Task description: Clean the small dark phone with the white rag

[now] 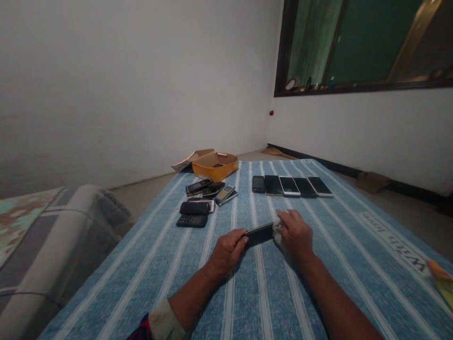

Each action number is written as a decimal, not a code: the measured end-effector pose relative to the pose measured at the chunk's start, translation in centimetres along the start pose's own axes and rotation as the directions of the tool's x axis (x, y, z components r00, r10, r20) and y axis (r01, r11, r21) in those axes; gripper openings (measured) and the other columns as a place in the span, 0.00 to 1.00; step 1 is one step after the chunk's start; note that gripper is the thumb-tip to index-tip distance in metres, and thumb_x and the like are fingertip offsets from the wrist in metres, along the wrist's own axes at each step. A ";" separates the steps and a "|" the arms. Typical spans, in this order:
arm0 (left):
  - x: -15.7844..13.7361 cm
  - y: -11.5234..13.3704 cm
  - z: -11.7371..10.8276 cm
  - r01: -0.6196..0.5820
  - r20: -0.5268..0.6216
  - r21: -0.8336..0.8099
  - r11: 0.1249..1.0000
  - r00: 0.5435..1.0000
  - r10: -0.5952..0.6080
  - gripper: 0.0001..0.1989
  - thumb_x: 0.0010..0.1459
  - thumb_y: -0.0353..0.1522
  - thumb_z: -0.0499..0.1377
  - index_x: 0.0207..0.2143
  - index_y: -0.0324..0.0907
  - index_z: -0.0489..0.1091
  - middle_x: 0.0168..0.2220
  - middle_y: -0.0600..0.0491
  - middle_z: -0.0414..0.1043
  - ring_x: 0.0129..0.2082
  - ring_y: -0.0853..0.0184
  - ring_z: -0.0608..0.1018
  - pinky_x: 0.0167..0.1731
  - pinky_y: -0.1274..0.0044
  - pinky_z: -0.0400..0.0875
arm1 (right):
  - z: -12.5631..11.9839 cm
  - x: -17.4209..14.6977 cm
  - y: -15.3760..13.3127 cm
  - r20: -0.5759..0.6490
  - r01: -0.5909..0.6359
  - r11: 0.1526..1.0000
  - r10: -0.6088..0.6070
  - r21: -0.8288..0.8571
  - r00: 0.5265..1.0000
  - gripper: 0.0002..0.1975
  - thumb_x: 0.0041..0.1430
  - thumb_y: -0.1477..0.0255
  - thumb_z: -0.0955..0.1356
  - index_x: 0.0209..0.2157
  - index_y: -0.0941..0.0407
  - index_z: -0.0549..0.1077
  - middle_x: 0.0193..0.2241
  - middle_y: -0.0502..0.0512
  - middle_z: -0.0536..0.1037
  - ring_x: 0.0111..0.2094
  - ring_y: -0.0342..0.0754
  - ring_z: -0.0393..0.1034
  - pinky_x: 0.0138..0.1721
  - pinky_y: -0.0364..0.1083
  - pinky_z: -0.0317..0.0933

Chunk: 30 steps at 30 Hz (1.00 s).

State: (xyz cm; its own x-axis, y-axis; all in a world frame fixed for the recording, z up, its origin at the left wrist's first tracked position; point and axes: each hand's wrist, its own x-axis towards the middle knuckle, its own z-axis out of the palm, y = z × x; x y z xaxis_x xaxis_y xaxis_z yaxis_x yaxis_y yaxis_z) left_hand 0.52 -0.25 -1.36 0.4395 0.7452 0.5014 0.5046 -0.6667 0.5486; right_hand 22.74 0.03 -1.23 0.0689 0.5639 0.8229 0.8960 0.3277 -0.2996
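My left hand (228,250) is closed on one end of a dark mobile phone (260,235), thumb on the near side. The phone is held sideways and tilted above the striped cloth. At its other end, my right hand (295,233) is closed on a crumpled white cloth (278,229), which touches the phone's edge. Beyond my right hand lies a row of several phones, among them a white-framed one (289,186) and a small black one (258,184). Left of my hands is a loose pile of older phones, with a black keypad phone (192,221) at its near end.
A blue striped tablecloth (212,302) covers the surface. At the back left stands an open yellow-orange box (215,167) with its lid (193,159) beside it. A covered piece of furniture (67,236) is on the left. Something orange and green (440,278) lies at the right edge.
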 end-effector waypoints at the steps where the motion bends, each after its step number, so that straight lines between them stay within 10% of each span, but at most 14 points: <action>1: 0.0 0.1 -0.1 -0.006 0.009 0.007 1.000 1.000 0.006 0.13 0.65 0.32 0.50 0.44 0.37 0.72 0.29 0.49 0.76 0.27 0.67 0.78 0.30 0.78 0.73 | -0.1 0.2 -0.1 -0.023 0.030 0.999 -0.029 0.034 0.999 0.15 0.56 0.81 0.61 0.39 0.57 0.76 0.33 0.56 0.75 0.34 0.47 0.70 0.32 0.42 0.62; 18: 0.1 1.5 -1.4 -0.018 0.141 -0.021 1.000 0.990 0.021 0.12 0.64 0.32 0.49 0.37 0.40 0.71 0.29 0.51 0.74 0.30 0.67 0.76 0.31 0.79 0.69 | -0.4 1.1 2.7 -0.117 -0.174 0.976 0.189 0.128 0.975 0.15 0.55 0.81 0.59 0.35 0.57 0.76 0.38 0.61 0.75 0.42 0.51 0.71 0.43 0.50 0.67; 30: 0.1 1.6 -0.7 0.070 0.131 -0.153 0.986 0.990 -0.049 0.12 0.64 0.33 0.48 0.31 0.40 0.68 0.29 0.53 0.72 0.30 0.67 0.74 0.32 0.77 0.68 | -0.3 -0.9 -6.5 0.085 0.344 0.896 -0.380 0.279 0.921 0.12 0.64 0.77 0.59 0.32 0.57 0.73 0.35 0.59 0.75 0.36 0.49 0.68 0.37 0.46 0.63</action>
State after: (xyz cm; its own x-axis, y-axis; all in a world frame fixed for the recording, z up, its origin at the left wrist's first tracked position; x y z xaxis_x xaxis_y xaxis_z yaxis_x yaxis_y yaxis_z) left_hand 0.87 -1.25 0.02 0.5080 0.7723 0.3814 0.4138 -0.6072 0.6783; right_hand 16.99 -2.80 0.07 -0.3147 0.4594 0.8306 0.7042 0.6997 -0.1202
